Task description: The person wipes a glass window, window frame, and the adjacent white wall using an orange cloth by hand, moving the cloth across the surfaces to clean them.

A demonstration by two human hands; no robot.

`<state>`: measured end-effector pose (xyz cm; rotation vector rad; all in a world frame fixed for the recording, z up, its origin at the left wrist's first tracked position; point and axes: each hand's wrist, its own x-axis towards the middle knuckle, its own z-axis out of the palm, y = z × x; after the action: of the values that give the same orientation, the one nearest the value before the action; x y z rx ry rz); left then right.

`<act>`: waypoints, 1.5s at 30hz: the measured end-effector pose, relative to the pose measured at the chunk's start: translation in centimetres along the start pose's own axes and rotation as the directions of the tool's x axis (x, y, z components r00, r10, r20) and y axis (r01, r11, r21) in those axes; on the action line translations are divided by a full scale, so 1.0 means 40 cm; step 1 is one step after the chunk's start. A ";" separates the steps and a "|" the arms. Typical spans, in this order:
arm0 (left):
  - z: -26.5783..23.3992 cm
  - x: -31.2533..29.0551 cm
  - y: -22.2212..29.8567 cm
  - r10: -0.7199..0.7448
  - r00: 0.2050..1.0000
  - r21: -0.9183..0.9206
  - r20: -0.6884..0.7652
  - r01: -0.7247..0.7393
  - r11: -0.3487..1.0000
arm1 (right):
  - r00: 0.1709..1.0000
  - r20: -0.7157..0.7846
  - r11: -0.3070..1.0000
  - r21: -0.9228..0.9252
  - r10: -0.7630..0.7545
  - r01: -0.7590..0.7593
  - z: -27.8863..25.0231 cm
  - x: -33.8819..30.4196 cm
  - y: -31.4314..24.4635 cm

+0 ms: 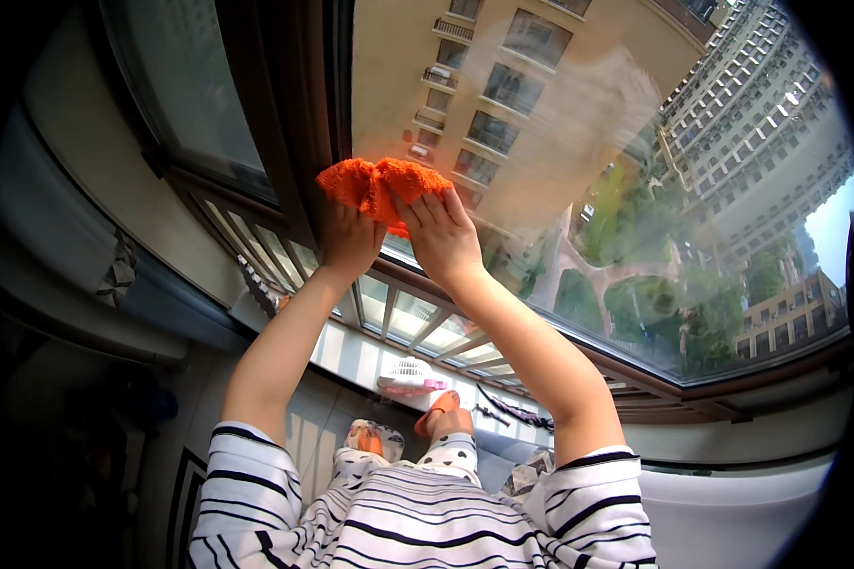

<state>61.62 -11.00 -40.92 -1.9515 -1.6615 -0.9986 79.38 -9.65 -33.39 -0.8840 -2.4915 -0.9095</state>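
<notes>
nearest the camera is the person's black-and-white striped cotton top (417, 531), and below it spotted trousers with feet in orange slippers (438, 410) on a grey tiled floor (304, 427). a small white and pink fan-like object (410, 376) lies near the base of the window.

both bare forearms rise from the lower edge toward the glass. the left hand (349, 239) is curled, its fingers closed on the left half of a fluffy bright orange microfibre cloth (381, 188). the right hand (443, 234) grips the right half, its fingers laid flat over the fabric. the cloth is bunched between the two hands, pressed against the large clear glass window pane (579, 142) just beside the dark brown metal window frame (299, 142), high up at about the person's reach.

a pale smeared streak (598, 85) shows on the glass up and to the right of the cloth. to wipe well here, it seems wise to spread the bunched cloth flatter so more of it meets the glass, to keep even pressure from both palms, and to work in overlapping passes out from the frame edge toward that streak.

beyond the pane stand tall beige apartment blocks (503, 85) and green treetops (674, 294) far below.
</notes>
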 end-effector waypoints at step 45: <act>0.248 -0.265 0.740 0.399 0.865 -0.436 0.305 -0.245 0.866 | 0.774 0.113 0.749 0.196 0.623 -0.632 0.074 -0.934 0.140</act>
<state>92.30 -17.98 -50.77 -2.7371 -1.2958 -0.8930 110.65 -20.62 -51.74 -1.5324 -2.0206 -0.3661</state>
